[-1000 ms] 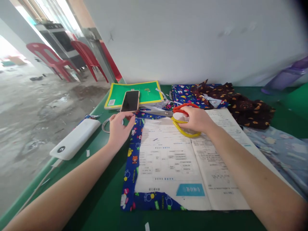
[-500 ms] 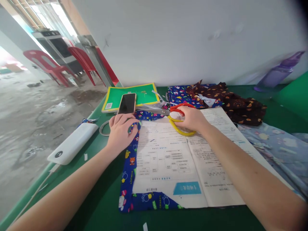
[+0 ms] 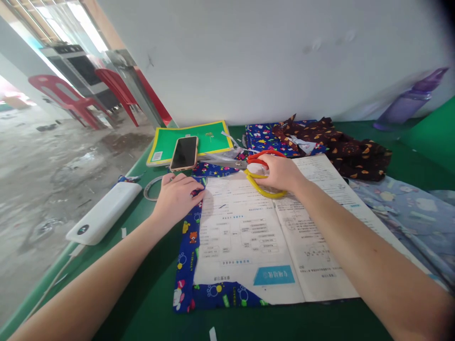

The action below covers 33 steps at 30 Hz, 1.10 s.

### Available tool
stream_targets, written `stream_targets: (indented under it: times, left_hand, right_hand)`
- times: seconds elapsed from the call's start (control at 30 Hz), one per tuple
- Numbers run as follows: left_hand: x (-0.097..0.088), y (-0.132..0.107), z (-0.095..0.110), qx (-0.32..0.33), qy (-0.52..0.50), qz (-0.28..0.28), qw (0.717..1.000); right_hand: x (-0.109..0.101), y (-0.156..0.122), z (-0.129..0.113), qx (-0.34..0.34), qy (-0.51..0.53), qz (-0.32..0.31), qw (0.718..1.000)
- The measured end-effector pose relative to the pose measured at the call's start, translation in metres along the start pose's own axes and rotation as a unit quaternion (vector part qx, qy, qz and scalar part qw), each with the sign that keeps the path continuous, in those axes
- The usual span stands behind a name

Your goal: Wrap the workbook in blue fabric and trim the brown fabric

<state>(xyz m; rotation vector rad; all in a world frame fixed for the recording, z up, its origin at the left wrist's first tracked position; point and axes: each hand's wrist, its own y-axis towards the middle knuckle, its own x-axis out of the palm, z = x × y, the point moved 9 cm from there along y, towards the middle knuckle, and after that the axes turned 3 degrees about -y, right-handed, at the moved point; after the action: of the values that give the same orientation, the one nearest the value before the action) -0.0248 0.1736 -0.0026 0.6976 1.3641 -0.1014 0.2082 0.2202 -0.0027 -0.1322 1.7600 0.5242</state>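
Note:
My right hand grips a pair of scissors by one red and one yellow handle, above the top of an open book. The blades point left and lie along the book's upper edge, over a strip of the blue fabric. That blue cartoon-print fabric lies under the book and is folded over its left and lower edges. At the upper left corner, my left hand has its thumb and fingers closed on the fabric's edge. The fingertips are partly hidden.
A phone rests on a green notebook behind my left hand. A white power bank with a cable lies left. Brown fabric and pale blue fabric lie right, near a purple bottle by the wall.
My left hand's fingers have drawn closer together at the fabric corner and moved off the phone's lower end. The scissors stay nearly where they were; the view has shifted slightly.

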Motion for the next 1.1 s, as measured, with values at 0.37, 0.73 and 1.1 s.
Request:
stream_targets:
  times: [0.37,0.73,1.1]
  left_hand:
    - [0.006,0.001,-0.021,-0.079,-0.071,-0.021,0.994]
    - [0.004,0.005,-0.033,-0.124,-0.112,-0.067,0.984]
    - [0.007,0.006,-0.041,-0.143,-0.118,-0.078,0.979]
  right_hand:
    - [0.002,0.002,0.002,-0.004,-0.015,-0.005,1.000]
    - [-0.011,0.007,0.011,-0.017,-0.054,0.074,0.996]
    - [-0.004,0.008,-0.003,-0.088,-0.055,0.043,0.994]
